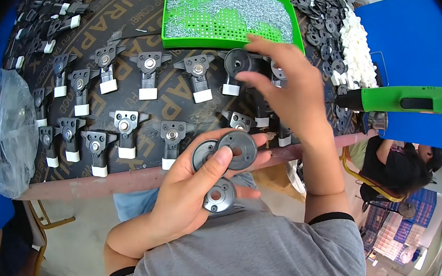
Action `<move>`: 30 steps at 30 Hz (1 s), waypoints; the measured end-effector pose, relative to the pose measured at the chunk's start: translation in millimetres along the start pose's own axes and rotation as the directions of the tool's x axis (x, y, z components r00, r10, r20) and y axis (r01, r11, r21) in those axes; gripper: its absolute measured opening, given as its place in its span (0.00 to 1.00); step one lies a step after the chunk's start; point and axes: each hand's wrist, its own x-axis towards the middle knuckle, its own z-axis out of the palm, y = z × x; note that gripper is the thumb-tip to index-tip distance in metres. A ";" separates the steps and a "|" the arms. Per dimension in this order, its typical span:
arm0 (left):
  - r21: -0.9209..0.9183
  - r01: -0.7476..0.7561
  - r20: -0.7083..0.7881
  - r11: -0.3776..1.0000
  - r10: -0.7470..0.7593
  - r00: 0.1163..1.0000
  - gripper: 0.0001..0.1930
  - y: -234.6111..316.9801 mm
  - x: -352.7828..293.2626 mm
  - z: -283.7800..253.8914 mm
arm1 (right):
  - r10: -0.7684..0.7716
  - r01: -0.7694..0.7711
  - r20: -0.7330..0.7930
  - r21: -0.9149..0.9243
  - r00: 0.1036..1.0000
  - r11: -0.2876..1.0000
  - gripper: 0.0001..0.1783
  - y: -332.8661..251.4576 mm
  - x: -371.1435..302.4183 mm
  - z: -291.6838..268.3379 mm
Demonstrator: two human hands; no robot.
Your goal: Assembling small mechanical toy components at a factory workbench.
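Three dark grey round discs with centre holes (241, 157) are held in my left hand (183, 188), the thumb pressed on the top one. Another dark disc (238, 62) lies over a black bracket with a white end (231, 89). Around this disc my right hand (294, 83) has its thumb and forefinger apart, the thumb tip at its lower edge. More black brackets with winged tops and white ends (150, 70) stand in two rough rows on the table, each with a metal centre. Some brackets behind my right hand are partly hidden.
A green tray (166, 32) of small screws sits at the back. To the right are loose black discs (323, 33), white pieces (357, 49) and a green power screwdriver (407, 101). A clear plastic bag (5, 135) lies left. Another person (399, 167) is at the right.
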 end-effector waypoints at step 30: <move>0.041 0.045 -0.011 0.998 -0.045 0.999 0.10 -6.9 -6.8 -11.6 | 0.404 -0.407 0.132 -0.006 0.905 0.914 0.11 2.2 17.4 1.6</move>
